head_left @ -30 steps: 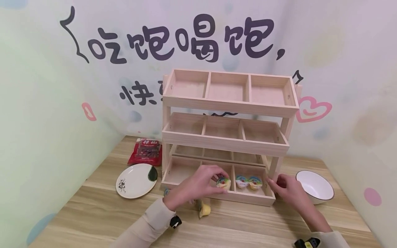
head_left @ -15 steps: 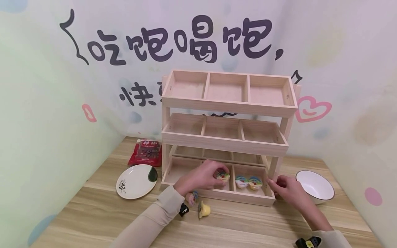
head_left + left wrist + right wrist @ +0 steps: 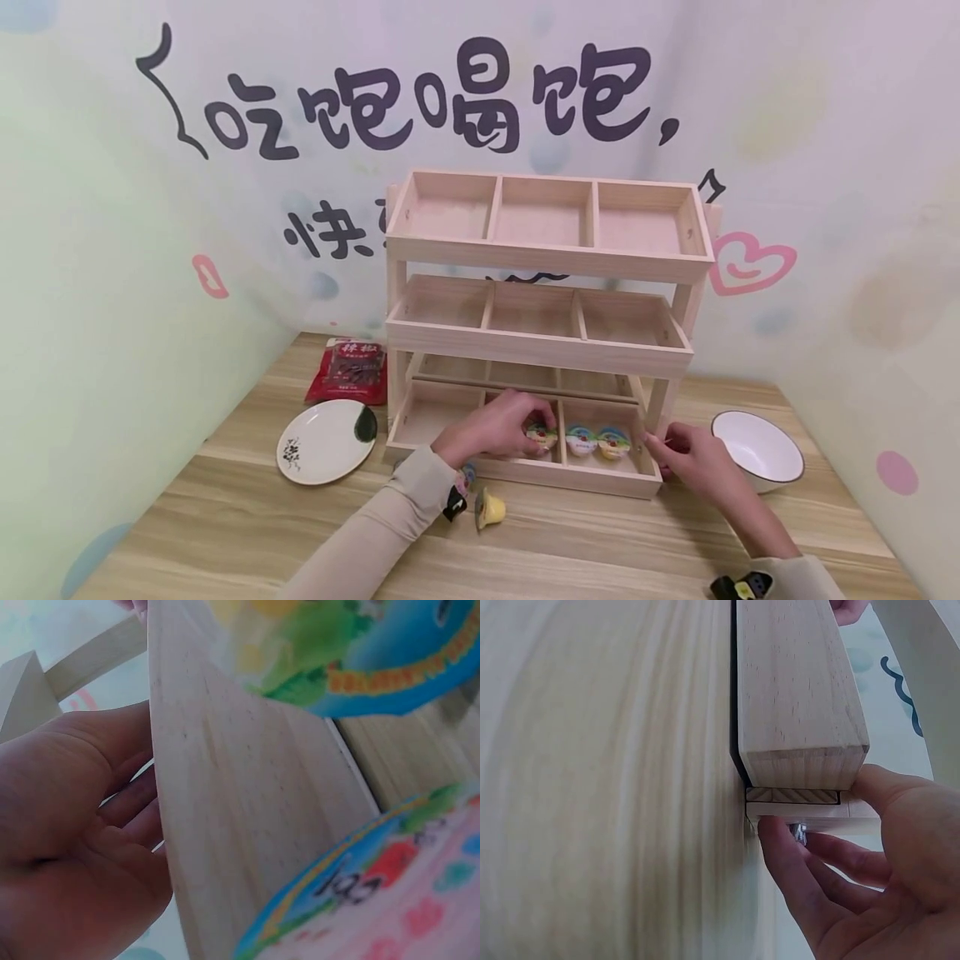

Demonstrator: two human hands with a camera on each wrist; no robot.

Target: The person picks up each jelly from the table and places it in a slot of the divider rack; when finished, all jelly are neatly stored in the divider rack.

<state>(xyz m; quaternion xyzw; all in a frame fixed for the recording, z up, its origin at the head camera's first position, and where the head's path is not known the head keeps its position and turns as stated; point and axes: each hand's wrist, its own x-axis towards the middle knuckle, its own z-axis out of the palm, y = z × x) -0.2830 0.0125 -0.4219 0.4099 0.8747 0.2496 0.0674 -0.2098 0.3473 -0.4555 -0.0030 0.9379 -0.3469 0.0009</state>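
Observation:
My left hand reaches into the middle compartment of the bottom tray, fingers curled round a jelly cup with a colourful lid. To its right, two more jelly cups sit side by side in the right compartment. With thumb and fingers, my right hand grips the right end of that tray; in the right wrist view, its fingers lie under the wood's corner, next to a metal screw. On the table in front, a yellow jelly cup lies on its side. Another jelly cup is partly hidden by my left wrist.
The wooden three-tier rack has three compartments per tray. Left of it lie a white plate and a red bag of dried chillies. A white bowl stands right of it, behind my right hand. A printed cloth wall encloses the table.
My left hand has moved slightly back and lowered the jelly cup further into the middle compartment. The right hand keeps its grip on the tray end.

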